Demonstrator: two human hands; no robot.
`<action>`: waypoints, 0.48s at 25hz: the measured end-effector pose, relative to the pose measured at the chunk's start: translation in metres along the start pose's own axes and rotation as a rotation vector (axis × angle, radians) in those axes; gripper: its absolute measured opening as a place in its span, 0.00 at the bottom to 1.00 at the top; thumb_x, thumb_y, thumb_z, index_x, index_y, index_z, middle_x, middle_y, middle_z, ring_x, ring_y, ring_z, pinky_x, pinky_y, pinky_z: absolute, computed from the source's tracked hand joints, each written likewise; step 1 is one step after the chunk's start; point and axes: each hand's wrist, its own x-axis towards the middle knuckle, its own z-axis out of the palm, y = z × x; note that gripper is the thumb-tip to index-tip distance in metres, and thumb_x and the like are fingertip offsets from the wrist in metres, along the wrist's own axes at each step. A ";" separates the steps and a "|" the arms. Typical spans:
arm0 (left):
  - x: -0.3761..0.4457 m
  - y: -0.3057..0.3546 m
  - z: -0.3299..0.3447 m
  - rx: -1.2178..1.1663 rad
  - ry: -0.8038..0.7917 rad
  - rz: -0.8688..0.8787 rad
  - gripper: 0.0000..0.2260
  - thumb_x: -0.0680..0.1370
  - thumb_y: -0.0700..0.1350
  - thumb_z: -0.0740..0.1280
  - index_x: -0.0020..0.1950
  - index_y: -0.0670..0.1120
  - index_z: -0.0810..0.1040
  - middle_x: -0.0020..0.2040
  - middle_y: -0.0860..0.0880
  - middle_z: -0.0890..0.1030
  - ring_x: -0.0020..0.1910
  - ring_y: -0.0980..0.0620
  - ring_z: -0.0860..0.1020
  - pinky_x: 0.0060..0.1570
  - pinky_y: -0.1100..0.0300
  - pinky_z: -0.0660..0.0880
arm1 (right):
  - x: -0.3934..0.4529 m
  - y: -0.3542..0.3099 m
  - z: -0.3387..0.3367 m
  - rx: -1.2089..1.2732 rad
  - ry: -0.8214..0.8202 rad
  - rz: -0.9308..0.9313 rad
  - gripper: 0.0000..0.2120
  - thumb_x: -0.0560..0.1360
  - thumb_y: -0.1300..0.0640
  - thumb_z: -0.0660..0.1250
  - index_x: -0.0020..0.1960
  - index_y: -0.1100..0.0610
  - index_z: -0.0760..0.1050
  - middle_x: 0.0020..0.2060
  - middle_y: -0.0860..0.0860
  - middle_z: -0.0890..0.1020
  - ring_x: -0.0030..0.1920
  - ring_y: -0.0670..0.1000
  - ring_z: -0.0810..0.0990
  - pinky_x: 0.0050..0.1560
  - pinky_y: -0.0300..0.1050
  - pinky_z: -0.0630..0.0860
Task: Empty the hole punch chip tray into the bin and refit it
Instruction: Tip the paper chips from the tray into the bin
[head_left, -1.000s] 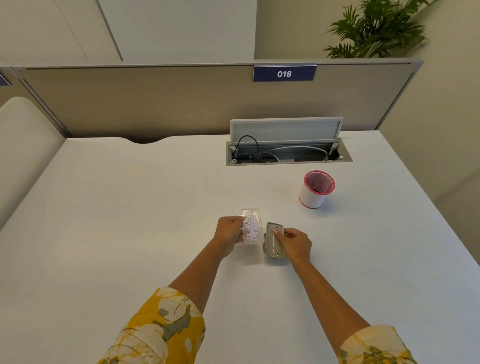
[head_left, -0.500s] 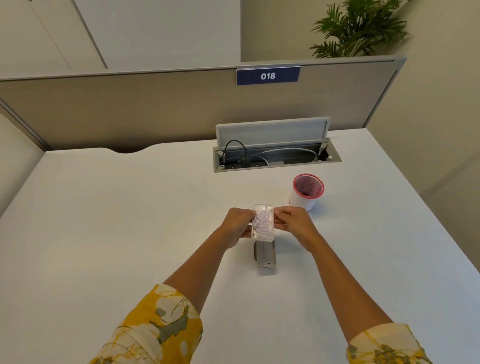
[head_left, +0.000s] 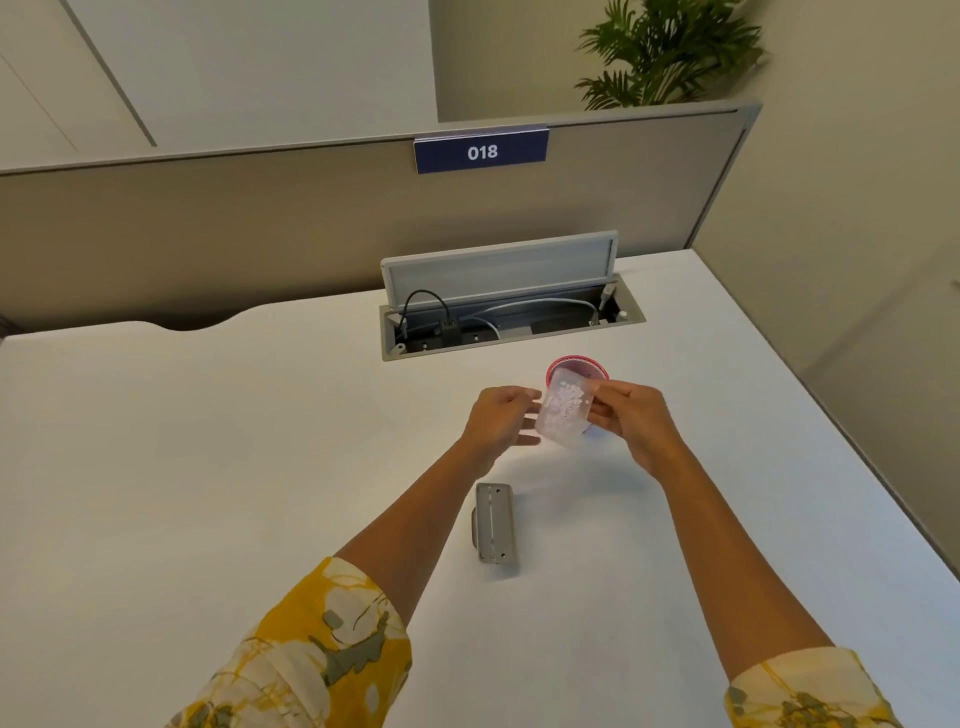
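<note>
A plain white tabletop (head_left: 208, 467) fills an office cubicle, closed off at the back by a beige partition. Nearest the person lies the grey metal hole punch (head_left: 496, 525), resting on the tabletop between the two forearms with its underside up and its tray off. Beyond it, both hands are raised above the surface. The right hand (head_left: 631, 418) has its fingers (head_left: 602, 400) closed on the clear plastic chip tray (head_left: 563, 413), which is loaded with small white paper discs and held tilted just in front of and over the rim of the small white bin with a red rim (head_left: 576, 366). The left hand (head_left: 498, 421) sits just beside the tray with its fingers (head_left: 527, 415) loosely spread; whether they touch the tray cannot be told. Farther back, an open cable hatch (head_left: 511, 317) is set into the tabletop, and a blue sign reading 018 (head_left: 480, 151) hangs on the partition. The emptying looks about to begin. The bin's mouth is narrow next to the tray, so a fast or off-centre tip would likely scatter discs across the tabletop; a knock from either hand could also topple the light bin.
</note>
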 end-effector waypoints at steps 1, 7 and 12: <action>0.003 -0.002 0.004 0.106 0.050 0.061 0.13 0.83 0.43 0.59 0.65 0.42 0.78 0.63 0.41 0.81 0.59 0.43 0.81 0.54 0.51 0.81 | 0.006 -0.002 -0.007 0.030 0.072 0.001 0.05 0.76 0.54 0.69 0.51 0.53 0.81 0.45 0.48 0.85 0.42 0.48 0.86 0.39 0.36 0.82; 0.007 -0.023 0.028 0.694 0.005 0.323 0.25 0.83 0.45 0.61 0.80 0.51 0.58 0.82 0.50 0.57 0.81 0.47 0.54 0.77 0.47 0.55 | 0.031 -0.003 -0.026 0.100 0.388 -0.027 0.13 0.76 0.57 0.70 0.59 0.59 0.81 0.51 0.53 0.85 0.45 0.51 0.86 0.41 0.38 0.83; 0.010 -0.030 0.034 0.919 -0.017 0.395 0.29 0.83 0.48 0.61 0.81 0.52 0.53 0.83 0.51 0.51 0.81 0.46 0.46 0.78 0.42 0.48 | 0.039 -0.003 -0.015 -0.145 0.500 -0.184 0.12 0.76 0.56 0.70 0.58 0.58 0.82 0.54 0.55 0.85 0.51 0.54 0.85 0.47 0.43 0.82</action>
